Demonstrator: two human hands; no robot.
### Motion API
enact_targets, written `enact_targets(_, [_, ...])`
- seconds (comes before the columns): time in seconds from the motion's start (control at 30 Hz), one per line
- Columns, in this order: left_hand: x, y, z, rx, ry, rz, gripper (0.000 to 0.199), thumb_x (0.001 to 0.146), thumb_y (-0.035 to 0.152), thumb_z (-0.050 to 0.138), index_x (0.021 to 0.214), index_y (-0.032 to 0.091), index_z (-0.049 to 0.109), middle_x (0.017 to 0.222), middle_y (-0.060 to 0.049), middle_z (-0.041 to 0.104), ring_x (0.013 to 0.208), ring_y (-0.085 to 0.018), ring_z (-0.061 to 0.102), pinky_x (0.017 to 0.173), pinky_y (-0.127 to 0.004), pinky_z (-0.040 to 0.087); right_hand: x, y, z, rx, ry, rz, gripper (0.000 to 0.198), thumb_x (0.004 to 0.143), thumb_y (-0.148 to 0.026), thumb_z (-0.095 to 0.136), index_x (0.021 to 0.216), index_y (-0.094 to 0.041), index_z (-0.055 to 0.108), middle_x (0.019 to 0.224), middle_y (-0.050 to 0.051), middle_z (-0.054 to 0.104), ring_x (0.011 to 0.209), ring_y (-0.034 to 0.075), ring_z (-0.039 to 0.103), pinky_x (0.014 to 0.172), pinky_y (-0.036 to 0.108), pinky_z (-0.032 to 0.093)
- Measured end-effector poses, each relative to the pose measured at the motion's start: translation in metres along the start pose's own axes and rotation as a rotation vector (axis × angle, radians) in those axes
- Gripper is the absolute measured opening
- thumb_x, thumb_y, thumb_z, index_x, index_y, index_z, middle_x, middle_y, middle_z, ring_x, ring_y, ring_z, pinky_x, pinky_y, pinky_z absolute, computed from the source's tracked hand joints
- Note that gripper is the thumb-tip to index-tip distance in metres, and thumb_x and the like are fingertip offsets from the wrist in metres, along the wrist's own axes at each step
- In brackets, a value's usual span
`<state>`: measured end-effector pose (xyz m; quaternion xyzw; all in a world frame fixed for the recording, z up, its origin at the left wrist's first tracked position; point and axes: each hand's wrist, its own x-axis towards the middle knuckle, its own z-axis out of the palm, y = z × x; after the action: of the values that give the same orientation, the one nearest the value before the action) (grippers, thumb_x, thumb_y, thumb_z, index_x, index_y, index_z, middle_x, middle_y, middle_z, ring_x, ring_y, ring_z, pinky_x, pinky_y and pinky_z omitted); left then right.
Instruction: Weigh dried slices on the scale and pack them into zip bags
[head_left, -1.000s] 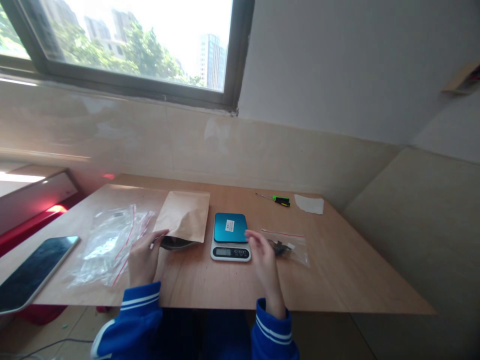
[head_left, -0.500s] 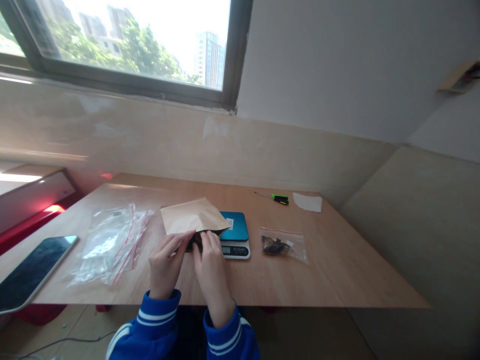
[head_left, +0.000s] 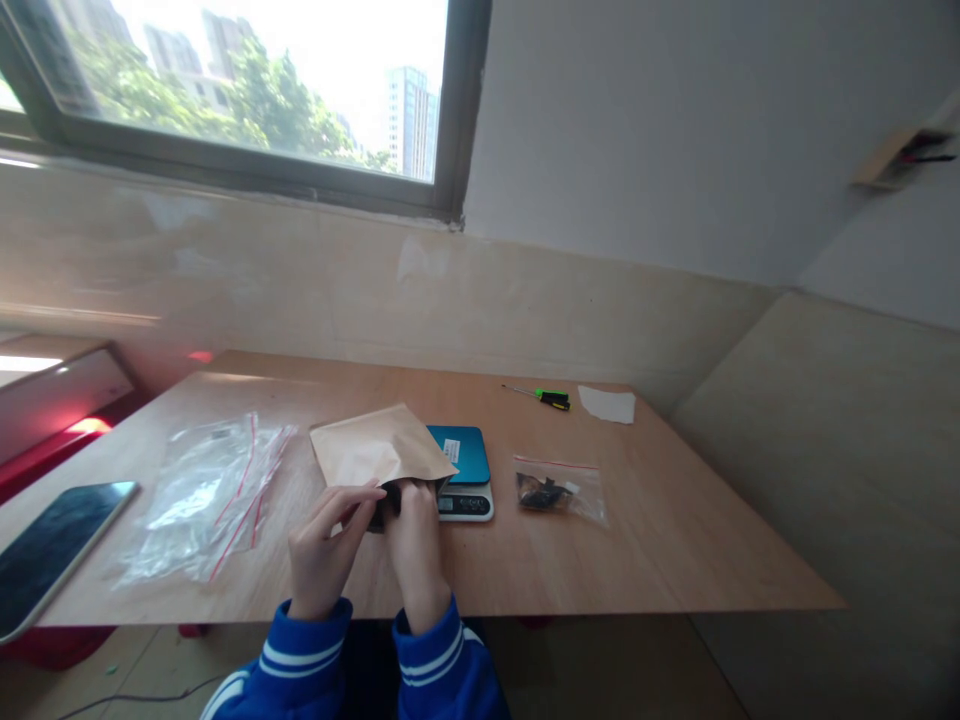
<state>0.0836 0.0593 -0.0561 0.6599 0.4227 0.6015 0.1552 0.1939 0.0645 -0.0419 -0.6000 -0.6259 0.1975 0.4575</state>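
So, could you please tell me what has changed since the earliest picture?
The right hand has moved left from beside the scale and now reaches into the paper bag's mouth. The left hand, still holding the bag's edge, has shifted right; the bag has turned, its open end now overlapping the scale in view. The phone and scale stayed put.

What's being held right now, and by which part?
The left hand pinches the paper bag by the edge of its open mouth. The right hand is partly inside; whether it grips anything is hidden.
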Motion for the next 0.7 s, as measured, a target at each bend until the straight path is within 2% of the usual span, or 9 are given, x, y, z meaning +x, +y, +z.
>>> enact_targets(0.13, [0.002,0.003,-0.001,-0.033,0.031,-0.044,0.006,0.082,0.024,0.067,0.084,0.024,0.073,0.092,-0.004,0.074,0.088,-0.019,0.07,0.067,-0.025,0.056,-0.003,-0.003,-0.004,0.019,0.027,0.089,0.029,0.083,-0.004,0.056,0.1,-0.019,0.073,0.102,0.012,0.072,0.097,0.028,0.067,0.088,0.041,0.053])
enact_targets(0.3, [0.004,0.006,-0.005,-0.052,0.063,-0.083,0.004,0.08,0.025,0.068,0.081,0.024,0.072,0.094,-0.003,0.075,0.091,-0.02,0.071,0.071,-0.026,0.057,-0.008,-0.009,-0.018,0.105,0.021,0.072,0.023,0.082,-0.008,0.06,0.092,-0.024,0.073,0.091,0.005,0.069,0.08,0.021,0.068,0.072,0.03,0.056])
enact_targets(0.5, [0.006,0.01,-0.006,-0.078,0.091,-0.141,0.004,0.08,0.026,0.069,0.082,0.024,0.072,0.094,-0.003,0.075,0.093,-0.019,0.071,0.077,-0.026,0.059,-0.009,-0.013,-0.04,0.302,-0.016,0.123,0.022,0.079,-0.01,0.063,0.095,-0.022,0.073,0.096,0.004,0.073,0.08,0.018,0.068,0.07,0.025,0.056])
enact_targets(0.7, [0.007,0.008,-0.005,-0.073,0.092,-0.145,0.003,0.08,0.026,0.07,0.082,0.024,0.071,0.096,-0.002,0.075,0.094,-0.019,0.072,0.076,-0.025,0.06,-0.009,-0.009,-0.05,0.391,-0.082,0.204,0.022,0.078,-0.017,0.065,0.098,-0.02,0.074,0.096,0.004,0.074,0.073,0.016,0.067,0.066,0.025,0.055])
